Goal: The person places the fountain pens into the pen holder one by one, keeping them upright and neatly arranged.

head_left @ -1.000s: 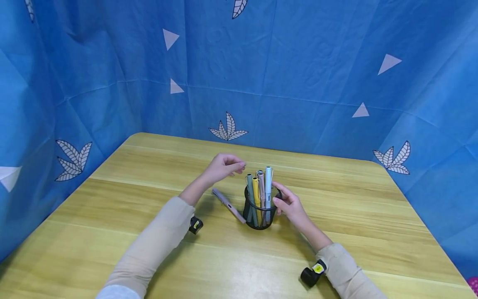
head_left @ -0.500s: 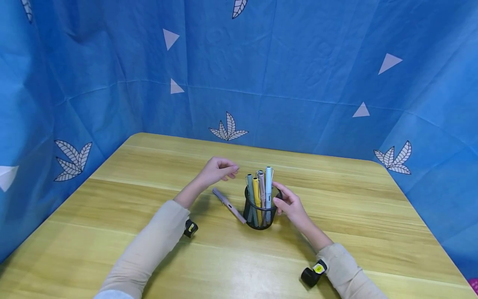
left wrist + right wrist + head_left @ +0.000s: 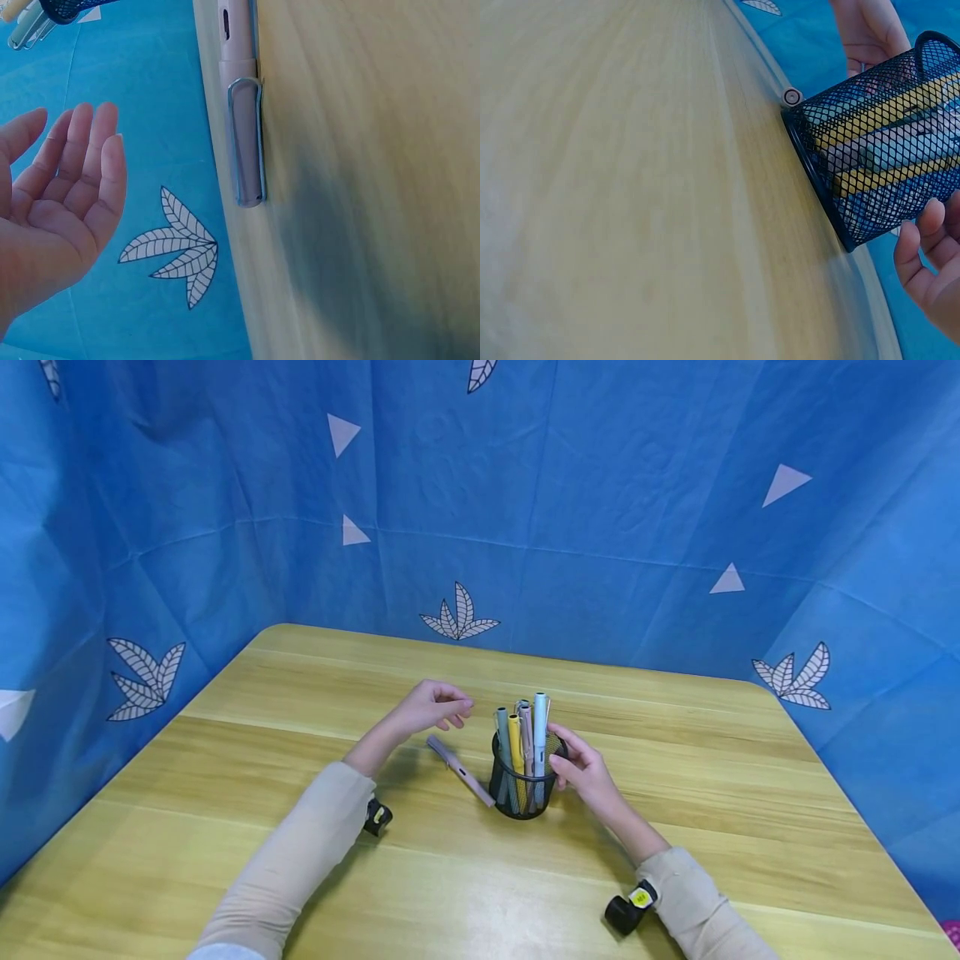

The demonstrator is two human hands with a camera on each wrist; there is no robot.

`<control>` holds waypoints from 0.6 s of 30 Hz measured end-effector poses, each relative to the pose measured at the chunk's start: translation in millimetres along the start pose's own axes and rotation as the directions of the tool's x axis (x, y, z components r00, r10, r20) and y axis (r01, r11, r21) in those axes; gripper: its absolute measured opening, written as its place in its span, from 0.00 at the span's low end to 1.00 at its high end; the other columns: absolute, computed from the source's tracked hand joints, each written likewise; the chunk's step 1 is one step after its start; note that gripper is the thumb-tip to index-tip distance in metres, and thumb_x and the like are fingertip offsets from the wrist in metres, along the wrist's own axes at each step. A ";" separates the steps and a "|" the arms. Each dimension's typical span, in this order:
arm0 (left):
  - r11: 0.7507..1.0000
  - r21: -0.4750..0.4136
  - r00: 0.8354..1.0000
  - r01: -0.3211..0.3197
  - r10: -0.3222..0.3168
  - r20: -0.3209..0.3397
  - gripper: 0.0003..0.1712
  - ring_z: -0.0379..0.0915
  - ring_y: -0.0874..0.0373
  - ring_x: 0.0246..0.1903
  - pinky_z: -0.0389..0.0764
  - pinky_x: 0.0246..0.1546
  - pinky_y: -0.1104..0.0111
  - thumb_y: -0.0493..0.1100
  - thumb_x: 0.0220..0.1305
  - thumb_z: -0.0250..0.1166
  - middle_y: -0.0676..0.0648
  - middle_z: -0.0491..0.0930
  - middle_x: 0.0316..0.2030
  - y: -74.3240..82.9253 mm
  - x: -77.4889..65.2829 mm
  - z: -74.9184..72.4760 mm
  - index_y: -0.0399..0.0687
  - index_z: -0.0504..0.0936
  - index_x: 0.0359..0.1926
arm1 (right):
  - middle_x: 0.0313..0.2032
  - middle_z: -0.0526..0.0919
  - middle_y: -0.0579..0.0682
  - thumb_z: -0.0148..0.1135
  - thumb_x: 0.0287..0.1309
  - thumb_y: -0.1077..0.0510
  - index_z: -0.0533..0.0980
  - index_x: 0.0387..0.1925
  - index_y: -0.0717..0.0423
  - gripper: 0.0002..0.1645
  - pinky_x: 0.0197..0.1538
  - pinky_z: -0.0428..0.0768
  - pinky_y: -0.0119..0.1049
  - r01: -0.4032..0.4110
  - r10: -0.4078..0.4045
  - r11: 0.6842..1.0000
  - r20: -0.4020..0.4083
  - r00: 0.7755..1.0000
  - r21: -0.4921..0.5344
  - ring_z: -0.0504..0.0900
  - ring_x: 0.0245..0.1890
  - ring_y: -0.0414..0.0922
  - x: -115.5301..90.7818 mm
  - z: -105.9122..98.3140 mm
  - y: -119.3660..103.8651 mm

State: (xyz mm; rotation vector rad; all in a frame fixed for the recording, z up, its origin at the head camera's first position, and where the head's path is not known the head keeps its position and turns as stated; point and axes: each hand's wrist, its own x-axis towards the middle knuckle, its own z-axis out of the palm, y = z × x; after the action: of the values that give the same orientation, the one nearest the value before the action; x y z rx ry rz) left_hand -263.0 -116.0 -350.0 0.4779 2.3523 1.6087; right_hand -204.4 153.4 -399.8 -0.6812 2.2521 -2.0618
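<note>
A black mesh pen holder [image 3: 522,797] stands upright on the wooden table with several pens in it, among them a yellow pen [image 3: 516,747] and a light blue pen [image 3: 539,735]. My right hand [image 3: 585,770] holds the holder at its right side, thumb near the front rim and forefinger behind. In the right wrist view, fingertips [image 3: 909,232] lie against the mesh [image 3: 889,142]. A mauve pen [image 3: 460,770] lies on the table left of the holder, its metal clip [image 3: 246,142] visible in the left wrist view. My left hand [image 3: 429,706], fingers relaxed and holding nothing, hovers beyond that pen.
Blue cloth [image 3: 600,510] with leaf and triangle prints hangs behind and beside the table [image 3: 480,885]. Small black cameras sit at both wrists, the left camera [image 3: 377,817] and the right camera [image 3: 626,912] close over the tabletop.
My left hand has drawn back to the left and slightly nearer, away from the pen holder. My right hand, the holder and the lying pen stay in place.
</note>
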 end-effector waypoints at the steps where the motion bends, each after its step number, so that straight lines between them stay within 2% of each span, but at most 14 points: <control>1: 1.000 0.010 1.000 0.004 -0.004 0.002 0.19 0.77 0.53 0.32 0.75 0.40 0.52 0.44 0.63 0.55 0.33 0.76 0.41 1.0 -0.5 -0.5 0.30 0.75 0.46 | 0.25 0.67 0.51 0.49 0.57 0.70 0.57 0.61 0.71 0.29 0.24 0.73 0.28 0.000 0.000 1.000 0.001 1.000 0.002 0.69 0.19 0.38 0.0 -0.1 0.0; 5: 0.998 0.057 1.000 0.011 -0.012 0.017 0.17 0.77 0.54 0.28 0.75 0.37 0.52 0.43 0.63 0.55 0.35 0.78 0.36 5.9 -3.2 -3.6 0.32 0.77 0.44 | 0.25 0.67 0.50 0.49 0.57 0.70 0.57 0.61 0.71 0.29 0.24 0.73 0.28 0.007 -0.007 1.000 0.005 1.000 0.000 0.69 0.19 0.38 0.0 -0.5 0.2; 10: 0.992 0.129 0.998 -0.009 0.001 0.061 0.15 0.72 0.57 0.18 0.77 0.27 0.56 0.41 0.61 0.58 0.37 0.77 0.27 7.0 -3.4 -7.3 0.30 0.78 0.41 | 0.24 0.67 0.50 0.49 0.57 0.70 0.57 0.60 0.71 0.29 0.24 0.74 0.29 0.010 -0.010 1.000 0.005 1.000 -0.007 0.69 0.19 0.39 0.0 -1.1 0.0; 15: 0.972 0.234 0.994 -0.020 -0.006 0.114 0.14 0.72 0.43 0.20 0.76 0.25 0.57 0.40 0.59 0.61 0.35 0.77 0.28 7.5 -4.6 -10.8 0.32 0.79 0.42 | 0.25 0.67 0.51 0.49 0.57 0.69 0.57 0.61 0.70 0.29 0.24 0.74 0.30 0.007 -0.007 1.000 0.010 1.000 -0.006 0.69 0.19 0.39 -0.1 -1.9 -0.3; 18: 0.949 0.307 0.987 -0.077 0.030 0.155 0.15 0.73 0.41 0.23 0.76 0.23 0.63 0.40 0.57 0.62 0.38 0.79 0.30 6.0 -5.5 -13.0 0.33 0.79 0.43 | 0.25 0.67 0.50 0.50 0.57 0.69 0.57 0.61 0.70 0.29 0.24 0.74 0.30 0.008 -0.008 1.000 0.013 1.000 -0.008 0.70 0.19 0.39 -0.1 -2.0 -0.2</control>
State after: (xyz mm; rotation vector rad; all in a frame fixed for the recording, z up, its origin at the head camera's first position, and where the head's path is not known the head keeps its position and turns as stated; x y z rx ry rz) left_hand -262.3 -127.2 -339.7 0.7052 2.5045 1.1743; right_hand -204.8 155.3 -399.4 -0.7031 2.2559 -2.0476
